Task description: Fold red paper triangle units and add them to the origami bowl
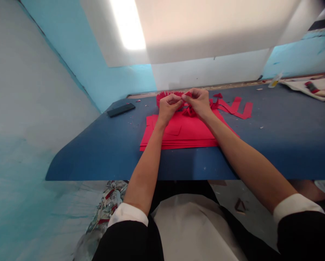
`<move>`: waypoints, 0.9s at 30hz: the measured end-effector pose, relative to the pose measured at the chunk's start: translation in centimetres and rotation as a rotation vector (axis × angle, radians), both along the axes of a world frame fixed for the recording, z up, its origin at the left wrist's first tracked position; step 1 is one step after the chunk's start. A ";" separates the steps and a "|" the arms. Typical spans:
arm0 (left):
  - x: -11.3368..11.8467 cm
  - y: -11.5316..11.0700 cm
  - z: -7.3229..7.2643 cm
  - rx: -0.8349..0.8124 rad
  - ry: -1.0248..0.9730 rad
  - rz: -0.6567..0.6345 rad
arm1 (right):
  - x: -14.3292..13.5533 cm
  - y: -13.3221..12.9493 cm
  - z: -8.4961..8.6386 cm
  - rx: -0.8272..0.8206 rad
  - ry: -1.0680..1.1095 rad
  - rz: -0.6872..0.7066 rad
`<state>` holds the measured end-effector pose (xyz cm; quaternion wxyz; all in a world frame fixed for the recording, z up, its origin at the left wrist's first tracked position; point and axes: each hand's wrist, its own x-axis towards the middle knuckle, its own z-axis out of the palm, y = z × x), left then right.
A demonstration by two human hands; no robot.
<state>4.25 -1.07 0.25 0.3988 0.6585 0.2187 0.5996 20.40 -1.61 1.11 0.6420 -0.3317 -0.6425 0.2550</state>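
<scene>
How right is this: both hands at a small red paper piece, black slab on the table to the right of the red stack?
Wrong side: the head view shows the black slab left of the red stack. Left hand and right hand are at the red piece.

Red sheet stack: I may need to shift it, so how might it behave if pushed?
The red sheet stack shows separate, uneven layers in front, so it would probably slide apart. It lies low and flat on the blue table, so tipping seems unlikely.

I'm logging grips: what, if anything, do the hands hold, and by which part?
A red paper, in the fingertips of the left hand and right hand; which part is too small to tell.
</scene>
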 end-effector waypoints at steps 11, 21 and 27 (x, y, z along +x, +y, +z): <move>0.3 -0.7 0.6 -0.037 -0.005 -0.061 | -0.1 -0.9 0.8 -0.034 0.061 -0.013; 0.4 -1.4 1.1 -0.129 0.054 -0.081 | 0.0 -1.5 1.1 0.019 -0.011 -0.101; 0.4 -0.9 0.9 -0.117 0.014 -0.059 | 0.0 -0.8 0.6 -0.063 0.134 -0.002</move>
